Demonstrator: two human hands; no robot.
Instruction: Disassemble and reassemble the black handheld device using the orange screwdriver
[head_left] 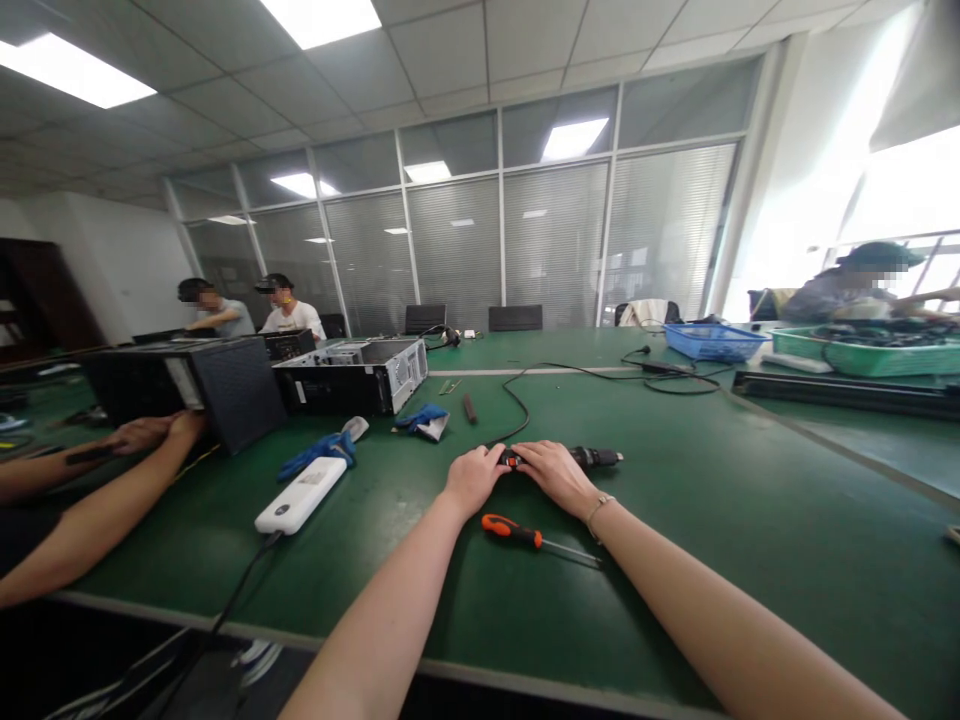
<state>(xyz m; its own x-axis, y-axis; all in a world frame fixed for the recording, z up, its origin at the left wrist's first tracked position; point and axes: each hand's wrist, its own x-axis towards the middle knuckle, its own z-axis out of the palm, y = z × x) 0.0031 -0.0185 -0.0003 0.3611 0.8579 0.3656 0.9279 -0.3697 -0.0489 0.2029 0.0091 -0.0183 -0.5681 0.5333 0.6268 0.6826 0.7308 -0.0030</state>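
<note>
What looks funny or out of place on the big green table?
Nothing looks clearly spilled or broken. But one computer case seems open on top, and a black cord snakes loosely across the table, looking messy.

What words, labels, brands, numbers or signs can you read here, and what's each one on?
No text can be read.
White block: small grey mark on top, too blurred to read.
Open computer case: pale patch on its dark side, too small to read.
Dark tool at the left hand and right hand: no legible lettering.
</note>
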